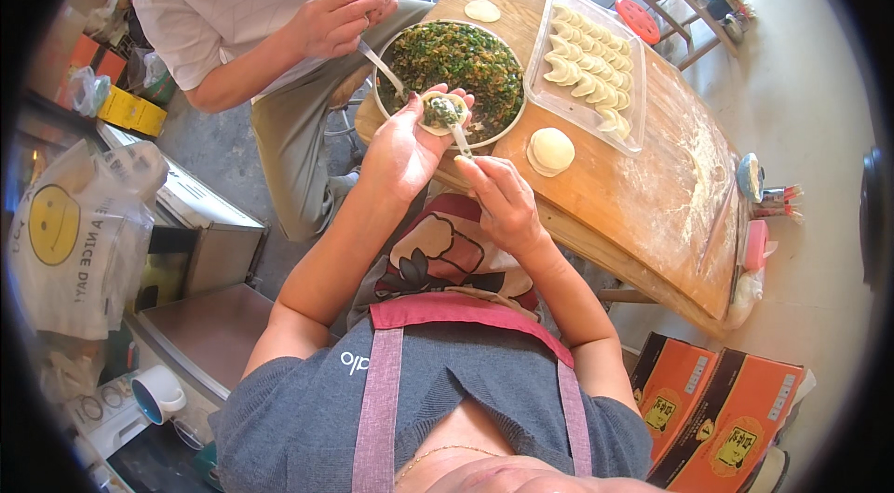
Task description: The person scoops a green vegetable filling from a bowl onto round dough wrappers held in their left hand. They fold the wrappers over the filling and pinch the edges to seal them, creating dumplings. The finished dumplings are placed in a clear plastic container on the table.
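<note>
On the palm and fingers of my left hand (408, 147) rests a round dough wrapper (434, 126) with green filling heaped on it. My right hand (501, 203) grips the handle of a small spoon (461, 141), whose tip touches the filling. Just beyond is a large round bowl (522, 91) of chopped green and brown filling, with a second spoon (380, 67) leaning in it. A stack of dough wrappers (550, 151) lies right of the bowl, and a single wrapper (482, 10) lies behind it. Rows of folded dumplings (587, 63) fill part of a clear plastic tray (634, 137).
Across the bowl sits a person (237, 4) with both hands together. The wooden table (628, 214) has a floured board, a rolling pin (716, 231) and a blue bowl (750, 177). Orange cartons (740, 416) stand at lower right; a white mug (158, 394) is at lower left.
</note>
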`<action>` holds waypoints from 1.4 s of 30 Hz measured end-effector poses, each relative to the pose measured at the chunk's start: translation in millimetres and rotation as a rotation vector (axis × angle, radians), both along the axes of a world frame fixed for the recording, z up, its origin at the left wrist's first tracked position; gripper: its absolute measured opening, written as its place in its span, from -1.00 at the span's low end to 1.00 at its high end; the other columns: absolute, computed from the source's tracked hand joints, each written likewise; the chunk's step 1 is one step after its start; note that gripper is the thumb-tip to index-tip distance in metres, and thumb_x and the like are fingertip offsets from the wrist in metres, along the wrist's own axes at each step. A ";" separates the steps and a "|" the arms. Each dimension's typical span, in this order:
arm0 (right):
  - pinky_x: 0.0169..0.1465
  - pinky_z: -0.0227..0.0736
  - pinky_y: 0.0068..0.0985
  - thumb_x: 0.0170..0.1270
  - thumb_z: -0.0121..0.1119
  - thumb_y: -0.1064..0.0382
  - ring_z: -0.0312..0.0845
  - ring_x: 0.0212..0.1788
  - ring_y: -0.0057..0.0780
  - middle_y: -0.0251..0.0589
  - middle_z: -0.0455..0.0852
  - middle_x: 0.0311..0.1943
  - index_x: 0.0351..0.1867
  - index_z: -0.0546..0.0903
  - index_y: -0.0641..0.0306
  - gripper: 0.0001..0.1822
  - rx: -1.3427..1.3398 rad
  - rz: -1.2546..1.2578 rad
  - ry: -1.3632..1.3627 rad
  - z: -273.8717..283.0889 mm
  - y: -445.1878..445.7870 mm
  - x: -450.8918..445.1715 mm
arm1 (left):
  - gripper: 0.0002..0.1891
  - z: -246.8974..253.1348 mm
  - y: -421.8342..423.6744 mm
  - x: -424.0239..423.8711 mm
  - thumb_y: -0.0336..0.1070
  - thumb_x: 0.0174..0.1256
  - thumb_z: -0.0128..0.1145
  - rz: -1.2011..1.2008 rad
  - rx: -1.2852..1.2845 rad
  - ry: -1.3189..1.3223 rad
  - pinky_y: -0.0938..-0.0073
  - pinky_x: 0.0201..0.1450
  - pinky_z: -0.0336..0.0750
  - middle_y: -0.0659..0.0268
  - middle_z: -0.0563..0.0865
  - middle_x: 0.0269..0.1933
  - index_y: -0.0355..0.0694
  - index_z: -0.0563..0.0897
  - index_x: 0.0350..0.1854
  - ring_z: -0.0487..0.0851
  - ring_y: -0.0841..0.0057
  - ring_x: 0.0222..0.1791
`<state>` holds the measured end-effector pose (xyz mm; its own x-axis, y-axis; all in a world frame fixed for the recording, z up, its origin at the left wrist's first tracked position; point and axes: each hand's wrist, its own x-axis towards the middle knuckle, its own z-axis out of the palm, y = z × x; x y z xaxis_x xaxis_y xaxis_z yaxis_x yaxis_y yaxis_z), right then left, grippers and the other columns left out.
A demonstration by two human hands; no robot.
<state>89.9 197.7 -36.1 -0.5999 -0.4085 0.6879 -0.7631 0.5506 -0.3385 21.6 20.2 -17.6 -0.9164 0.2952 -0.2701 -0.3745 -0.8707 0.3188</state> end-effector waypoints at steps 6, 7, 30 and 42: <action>-0.06 0.67 -0.34 0.20 0.24 0.57 0.71 -0.08 -0.15 -0.01 0.68 -0.06 0.21 0.64 0.42 -0.51 -0.069 0.008 -0.068 16.0 8.8 -2.4 | -0.50 -2.5 0.8 -0.2 -0.09 0.78 -0.36 -0.010 -0.021 -0.026 -0.03 0.54 0.39 -0.20 0.46 0.41 -0.45 0.28 0.43 0.47 -0.02 0.46; -0.07 0.67 -0.37 0.26 0.22 0.56 0.71 -0.09 -0.19 -0.02 0.69 -0.07 0.21 0.64 0.43 -0.55 -0.155 -0.009 -0.121 18.3 10.2 -0.7 | -0.49 -2.0 0.8 0.4 -0.07 0.78 -0.35 -0.009 -0.026 -0.022 -0.03 0.55 0.38 -0.20 0.46 0.41 -0.45 0.28 0.43 0.46 -0.02 0.46; -0.15 0.65 -0.35 0.11 0.39 0.55 0.71 -0.22 -0.15 -0.07 0.72 -0.19 -0.05 0.73 0.34 -0.67 -0.119 0.022 -0.123 56.6 16.9 3.3 | -0.55 -6.8 2.5 -1.7 -0.16 0.77 -0.29 0.057 -0.051 0.003 -0.01 0.54 0.40 -0.01 0.53 0.37 -0.45 0.33 0.39 0.51 0.15 0.41; -0.11 0.64 -0.29 0.06 0.34 0.58 0.69 -0.16 -0.12 -0.08 0.69 -0.16 -0.08 0.70 0.31 -0.66 -0.034 -0.007 -0.064 50.5 18.3 -4.5 | -0.59 -1.1 2.9 -1.0 -0.19 0.78 -0.30 0.121 -0.064 -0.038 -0.01 0.52 0.43 0.01 0.57 0.33 -0.43 0.38 0.35 0.55 0.15 0.38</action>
<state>85.4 216.0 14.4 -0.6458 -0.3812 0.6615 -0.7354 0.5434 -0.4048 20.6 23.1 -18.7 -0.9330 0.1645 -0.3201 -0.2812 -0.8884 0.3630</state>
